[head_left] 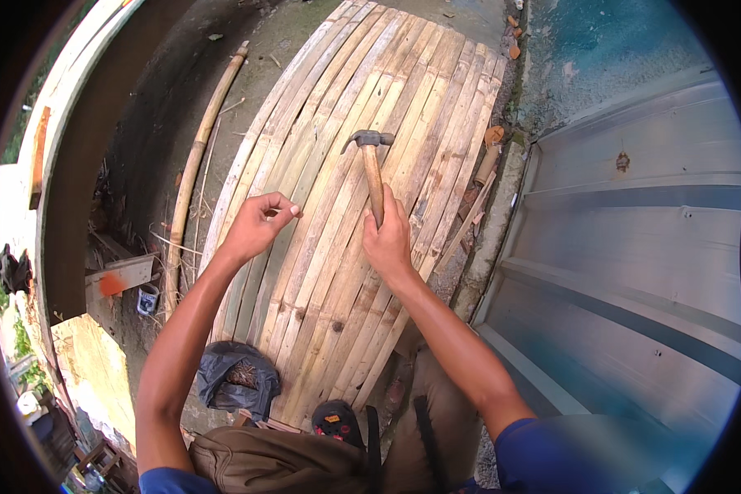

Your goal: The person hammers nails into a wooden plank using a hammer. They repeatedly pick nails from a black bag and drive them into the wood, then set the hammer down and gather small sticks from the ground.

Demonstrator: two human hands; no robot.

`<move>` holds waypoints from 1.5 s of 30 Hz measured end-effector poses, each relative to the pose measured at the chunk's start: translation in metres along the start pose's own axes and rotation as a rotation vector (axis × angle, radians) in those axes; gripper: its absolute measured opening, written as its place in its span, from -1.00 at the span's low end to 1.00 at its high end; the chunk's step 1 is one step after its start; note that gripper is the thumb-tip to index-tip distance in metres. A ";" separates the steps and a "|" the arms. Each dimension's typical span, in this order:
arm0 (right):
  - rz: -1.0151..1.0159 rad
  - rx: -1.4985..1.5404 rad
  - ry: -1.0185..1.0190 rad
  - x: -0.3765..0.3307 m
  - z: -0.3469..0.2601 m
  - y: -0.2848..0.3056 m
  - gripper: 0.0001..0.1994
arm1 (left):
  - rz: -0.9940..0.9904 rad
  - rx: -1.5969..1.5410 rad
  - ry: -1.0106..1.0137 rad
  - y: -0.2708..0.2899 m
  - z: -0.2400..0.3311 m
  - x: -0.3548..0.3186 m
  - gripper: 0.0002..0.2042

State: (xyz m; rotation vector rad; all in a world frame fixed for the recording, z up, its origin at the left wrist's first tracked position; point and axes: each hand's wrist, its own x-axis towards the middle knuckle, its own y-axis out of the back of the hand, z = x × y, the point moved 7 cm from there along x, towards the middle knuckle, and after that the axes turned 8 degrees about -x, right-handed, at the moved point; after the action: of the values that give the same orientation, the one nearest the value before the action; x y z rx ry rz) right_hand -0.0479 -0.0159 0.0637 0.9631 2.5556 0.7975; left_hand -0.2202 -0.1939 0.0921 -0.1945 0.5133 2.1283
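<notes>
My right hand (389, 240) is closed round the wooden handle of a claw hammer (373, 169). Its dark metal head points away from me, above a panel of split bamboo slats (329, 239) laid side by side. To the left, over the same panel, my left hand (257, 229) has thumb and forefinger pinched together. Whatever sits in that pinch is too small to make out. By the panel's near left corner lies a dark plastic bag (212, 375), its mouth spread round a heap of thin brown pieces that look like nails.
A bamboo pole (196, 156) lies along the left side of the panel. Ribbed metal sheeting (617, 247) stands at the right. Further left are a small cup (146, 299) and a board with an orange patch (132, 270). A black clog (337, 421) shows at the near edge.
</notes>
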 end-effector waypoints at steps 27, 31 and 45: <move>-0.859 -0.048 0.826 -0.282 -0.122 -0.217 -0.63 | 0.247 0.376 0.059 0.031 -0.133 -0.340 -0.67; -0.906 -0.038 0.834 -0.276 -0.124 -0.217 -0.59 | 0.288 0.391 0.033 0.028 -0.150 -0.348 -0.71; -0.774 -0.008 0.817 -0.277 -0.113 -0.217 -0.72 | 0.120 0.258 0.143 0.030 -0.161 -0.342 -0.56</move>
State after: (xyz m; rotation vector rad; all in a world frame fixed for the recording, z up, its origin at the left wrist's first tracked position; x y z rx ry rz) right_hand -0.0066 -0.3829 0.0472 -0.5122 3.1608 1.0652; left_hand -0.0569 -0.5348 0.0666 -0.1735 0.8965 2.1490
